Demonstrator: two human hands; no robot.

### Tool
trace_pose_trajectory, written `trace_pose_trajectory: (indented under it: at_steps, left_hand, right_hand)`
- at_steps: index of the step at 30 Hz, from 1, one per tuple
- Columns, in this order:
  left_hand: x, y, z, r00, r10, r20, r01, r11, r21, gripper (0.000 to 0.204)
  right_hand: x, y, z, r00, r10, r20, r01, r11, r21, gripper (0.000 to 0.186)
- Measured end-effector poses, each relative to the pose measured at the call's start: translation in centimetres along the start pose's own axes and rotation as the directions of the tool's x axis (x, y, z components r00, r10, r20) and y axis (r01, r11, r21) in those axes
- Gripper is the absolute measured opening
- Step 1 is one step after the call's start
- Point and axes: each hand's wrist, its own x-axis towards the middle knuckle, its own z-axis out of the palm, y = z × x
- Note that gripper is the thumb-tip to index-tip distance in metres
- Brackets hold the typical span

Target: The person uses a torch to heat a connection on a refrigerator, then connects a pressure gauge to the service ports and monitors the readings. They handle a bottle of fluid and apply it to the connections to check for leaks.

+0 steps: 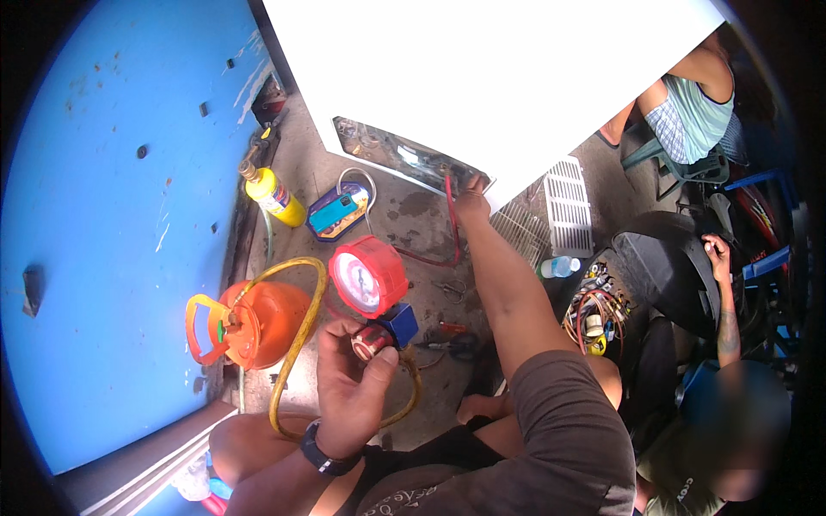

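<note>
My left hand (354, 387) is closed around the red valve knob (370, 342) of a pressure gauge (368, 277) with a red rim and a white dial. A blue block sits between the knob and the dial. A yellow hose (303, 344) loops from the gauge area toward an orange gas cylinder (268, 322). My right arm stretches forward, and my right hand (471, 205) is at the lower edge of a white appliance (499, 77), beside its open compartment (391, 155). A red hose (453, 215) runs into that compartment next to my fingers, which are partly hidden.
A blue panel (120, 198) stands at the left. Near it are a yellow canister (275, 196) and a phone (336, 213) on a box. To the right lie a white grille (568, 206), a bottle (561, 267) and a bin of fittings (594, 322). Two other people sit at the right.
</note>
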Motion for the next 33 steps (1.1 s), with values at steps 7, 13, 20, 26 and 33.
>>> trace_pose_trajectory:
  at_steps: [7,13,20,26,33]
  left_hand:
    - [-0.1,0.2,0.1,0.996,-0.072,-0.055,0.070,0.997,-0.030,0.039]
    - [0.0,-0.5,0.1,0.997,-0.058,-0.059,0.061,0.997,0.053,0.034]
    - [-0.1,-0.7,1.7,0.997,-0.069,0.033,0.069,0.997,0.029,0.031]
    - [0.5,-1.5,0.9,0.999,0.009,0.050,-0.018,0.982,0.190,0.028]
    - [0.8,-2.0,2.4,0.979,0.167,0.113,-0.190,0.953,0.236,0.017]
  right_hand:
    - [0.6,-0.3,1.4,0.996,-0.094,0.003,0.094,0.991,-0.095,0.090]
    - [0.1,-1.3,0.9,0.990,-0.085,0.110,0.101,0.983,-0.154,0.083]
    - [-0.7,-0.5,-1.9,0.984,0.042,0.174,-0.007,0.980,-0.198,0.079]
    - [-5.1,0.0,-3.5,0.951,-0.177,0.254,0.182,0.983,0.006,0.074]
    - [-9.3,3.0,-14.4,0.907,-0.346,0.238,0.325,0.938,0.123,0.056]
